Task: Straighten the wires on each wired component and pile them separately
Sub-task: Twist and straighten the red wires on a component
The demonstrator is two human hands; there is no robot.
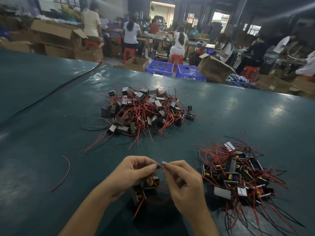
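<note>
My left hand (134, 172) grips a small black wired component (150, 183) with red wires, held just above the green table (51, 133). My right hand (182, 181) pinches the end of one of its wires, fingertip to fingertip with the left. A second component (136, 195) hangs or lies just below my left hand, partly hidden. A large tangled pile of components (144, 111) lies in the middle of the table. A second pile (238, 174), with wires fanned toward me, sits to the right of my right hand.
A loose red wire (65, 174) lies on the table to the left. Beyond the table's far edge are blue crates (160, 68), cardboard boxes (213, 68), red stools and several seated people at benches.
</note>
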